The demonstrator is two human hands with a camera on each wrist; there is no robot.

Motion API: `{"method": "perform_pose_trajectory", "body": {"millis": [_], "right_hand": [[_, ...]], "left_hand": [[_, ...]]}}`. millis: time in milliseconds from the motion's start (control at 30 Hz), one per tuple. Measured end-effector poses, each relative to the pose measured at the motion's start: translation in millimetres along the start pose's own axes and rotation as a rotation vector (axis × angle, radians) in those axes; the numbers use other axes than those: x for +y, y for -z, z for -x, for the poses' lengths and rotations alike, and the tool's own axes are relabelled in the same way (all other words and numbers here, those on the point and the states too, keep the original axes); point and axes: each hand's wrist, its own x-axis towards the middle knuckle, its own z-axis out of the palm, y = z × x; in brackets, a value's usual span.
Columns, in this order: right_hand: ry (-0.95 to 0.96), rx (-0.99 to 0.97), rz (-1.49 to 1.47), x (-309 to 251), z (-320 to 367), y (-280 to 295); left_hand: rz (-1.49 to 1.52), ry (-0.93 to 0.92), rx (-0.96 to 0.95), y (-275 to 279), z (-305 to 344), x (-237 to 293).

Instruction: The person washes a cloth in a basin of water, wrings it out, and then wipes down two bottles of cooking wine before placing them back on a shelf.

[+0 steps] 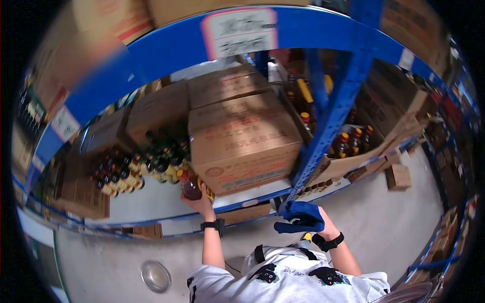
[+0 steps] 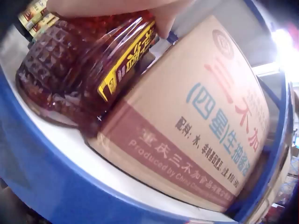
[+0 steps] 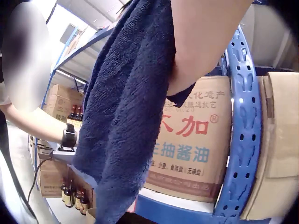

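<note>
My left hand (image 1: 200, 206) grips a bottle (image 1: 190, 188) of dark red-brown liquid with a yellow cap, at the front of the shelf. In the left wrist view the bottle (image 2: 70, 70) shows a studded glass surface and a yellow-and-black label, close beside a large cardboard box (image 2: 187, 121). A dark blue cloth (image 1: 302, 216) is in my right hand (image 1: 328, 228), in front of the blue upright. The right wrist view shows the towel-like cloth (image 3: 126, 98) hanging down in folds; the fingers are mostly hidden by it.
Green-glass bottles (image 1: 164, 156) and darker bottles (image 1: 118, 177) stand left of the box (image 1: 245, 141) on the white shelf (image 1: 156, 197). A perforated blue upright (image 1: 328, 121) separates it from an open carton of yellow-capped bottles (image 1: 356, 141). A metal bowl (image 1: 155, 276) lies on the floor.
</note>
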Motion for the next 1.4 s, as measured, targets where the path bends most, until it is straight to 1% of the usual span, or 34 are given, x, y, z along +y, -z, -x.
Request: {"method": "perform_pose_trajectory", "body": {"millis": [33, 67, 100, 167, 200, 233, 300, 333, 367, 400, 433, 467, 500, 567, 600, 633, 667, 700, 733, 767, 800, 900, 967, 1000, 1033, 1067, 1100, 1133, 1167, 1233, 1267, 1300, 1333, 1400], "right_hand": [[-0.004, 0.014, 0.091, -4.9, 2.6, 3.0], [0.051, 0.015, 0.287, -6.2, 5.9, 8.4], [0.056, 0.051, 0.278, -5.9, 9.9, 14.7], [-0.027, 0.029, 0.250, 1.1, 19.0, 26.7], [0.080, 0.034, 0.103, 11.9, 22.4, 32.4], [0.094, 0.060, 0.090, 18.5, 24.0, 36.1], [0.007, 0.140, -0.305, 27.7, 24.5, 41.8], [0.022, 0.158, -0.318, 30.6, 25.9, 45.5], [0.092, 0.163, -0.342, 33.2, 27.8, 49.5], [0.159, 0.166, -0.366, 35.1, 30.8, 52.9], [0.224, 0.167, -0.388, 35.9, 34.5, 57.0], [0.259, 0.210, -0.302, 32.1, 40.1, 60.5], [0.265, 0.220, -0.312, 36.5, 43.7, 67.2], [0.271, 0.320, -0.212, 51.6, 49.5, 83.8], [0.276, 0.322, -0.222, 55.8, 53.8, 94.1], [0.254, 0.282, -0.230, 59.0, 58.7, 105.2], [0.232, 0.239, -0.236, 59.7, 60.8, 114.5], [0.233, 0.233, -0.242, 47.5, 60.2, 120.6], [0.287, 0.249, -0.186, 29.0, 60.8, 128.8], [0.339, 0.262, -0.128, 8.3, 60.3, 134.3], [0.436, 0.251, -0.171, -9.2, 58.2, 138.9], [0.460, 0.265, -0.152, -33.6, 40.3, 172.9], [0.471, 0.199, -0.140, -58.7, 27.7, 191.2], [0.489, 0.254, 0.053, -71.9, 22.7, 198.9], [0.475, 0.268, 0.060, -73.2, 13.1, 209.7], [0.362, 0.272, 0.126, -77.4, 1.6, 223.1], [0.251, 0.274, 0.196, -97.3, -8.4, 226.8], [0.252, 0.294, 0.063, -119.4, -12.3, 220.1], [0.285, 0.380, 0.164, -101.6, -39.1, 234.8], [0.154, 0.291, 0.209, -133.0, -66.0, 235.5], [0.157, 0.277, 0.211, -141.1, -81.6, 233.2], [0.097, 0.302, 0.184, -148.8, -98.0, 230.1], [0.037, 0.328, 0.157, -156.2, -114.8, 228.0], [0.216, 0.379, 0.319, -124.3, -179.8, 238.1]], "left_hand": [[-0.017, -0.020, -0.025, 0.5, 1.2, -15.7], [-0.010, -0.027, -0.039, 3.7, -0.8, -28.3], [-0.007, -0.033, -0.049, 3.2, -1.7, -28.4], [-0.009, -0.036, -0.078, 4.2, -0.7, -32.0], [-0.060, -0.044, -0.107, 10.3, -4.9, -37.5], [-0.108, -0.057, -0.134, 14.4, -7.7, -42.3], [-0.168, -0.091, -0.196, 21.7, -9.3, -37.0], [-0.177, -0.089, -0.172, 27.7, -5.0, -38.3], [-0.188, -0.083, -0.144, 28.7, 3.1, -28.3], [-0.190, -0.092, -0.163, 25.6, 12.8, -8.6], [-0.364, -0.138, -0.130, 23.6, 24.5, 13.1], [-0.538, -0.185, -0.091, 19.2, 37.0, 30.6], [-0.540, -0.196, -0.102, 12.2, 48.9, 41.9], [-0.275, -0.339, -0.272, -4.9, 70.8, 58.2], [-0.193, -0.319, -0.338, -14.6, 81.8, 63.7], [-0.199, -0.327, -0.341, -23.5, 93.2, 72.5], [-0.230, -0.355, -0.451, -32.9, 105.5, 88.2], [-0.261, -0.380, -0.559, -42.9, 117.2, 101.6], [-0.267, -0.382, -0.552, -54.1, 129.3, 109.9], [-0.227, -0.411, -0.649, -63.5, 140.1, 116.6], [-0.187, -0.435, -0.743, -73.0, 151.7, 124.7], [-0.229, -0.642, -0.820, -100.1, 183.6, 158.2], [-0.232, -0.751, -0.818, -114.3, 200.1, 171.1], [-0.222, -0.747, -0.817, -119.5, 206.7, 172.9], [-0.233, -0.744, -0.797, -122.1, 211.7, 174.2], [-0.231, -0.740, -0.798, -124.8, 216.1, 175.5], [-0.226, -0.736, -0.797, -127.7, 219.7, 176.7], [-0.254, -0.751, -0.776, -128.6, 222.2, 179.9], [-0.263, -0.748, -0.752, -127.4, 223.7, 180.7], [-0.294, -0.674, -0.704, -117.5, 226.5, 180.5], [-0.321, -0.659, -0.669, -111.2, 226.9, 182.1], [-0.368, -0.660, -0.619, -103.2, 225.9, 180.2], [-0.383, -0.615, -0.570, -93.1, 224.2, 176.2], [-0.420, -0.546, -0.464, -71.8, 218.6, 170.1]]}}
